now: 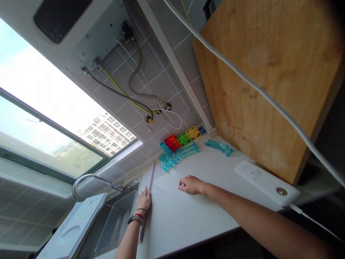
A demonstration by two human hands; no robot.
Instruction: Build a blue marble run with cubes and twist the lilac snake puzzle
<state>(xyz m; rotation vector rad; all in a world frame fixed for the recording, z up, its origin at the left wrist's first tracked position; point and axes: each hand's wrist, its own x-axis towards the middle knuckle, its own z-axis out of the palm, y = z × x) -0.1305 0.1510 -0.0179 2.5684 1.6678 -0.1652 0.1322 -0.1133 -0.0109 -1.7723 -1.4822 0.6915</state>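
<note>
My left hand (145,199) lies with its fingers stretched out over a long, thin, pale purple strip (152,175) beside the sink; the palm side is hidden. On the white countertop (172,219), my right hand (191,185) is closed, its fingers curled in. A small whitish spot shows at its fingertips, too small to name. Beyond that hand, translucent teal plastic pieces (188,151) lie near the wall. Behind them stands a row of coloured plastic blocks: red (172,143), green (184,138), yellow (193,133) and blue (202,130). Another teal piece (219,146) lies farther right.
A sink (115,219) with a curved faucet (93,176) is at left, a white board (74,226) over part of it. At right, a thick wooden board (258,90) stands behind a white power bank (265,182) with a cable (309,216). Another white cable (237,72) crosses the view.
</note>
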